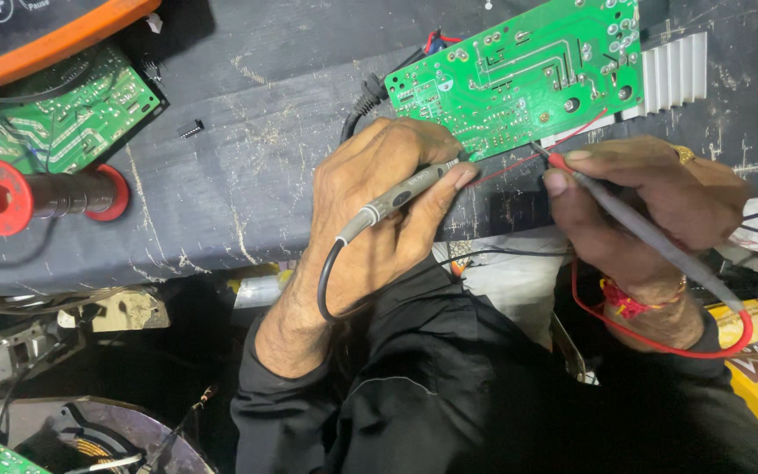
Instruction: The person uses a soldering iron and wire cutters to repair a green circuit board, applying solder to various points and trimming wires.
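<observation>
I start with the dark, scratched workbench (247, 175), which fills most of my view. On its far edge lies the green circuit board (519, 75), solder side up, with a ribbed aluminium heatsink (673, 70) touching its right end. A second green board (63, 123) sits at the far left, with a red solder spool (37, 195) just below it. My left hand (379, 202) is closed in a pen grip around the grey probe with the black lead (401, 195), its tip at the board's near edge. My right hand (651, 197) pinches the grey probe with the red collar and lead (633, 224), its tip also at that near edge. I judge the board light, stiff and fragile: best gripped by its bare edges. The probes are slim and hard, best held at the mid-barrel. A small black chip (190, 128) lies loose on the bench.
</observation>
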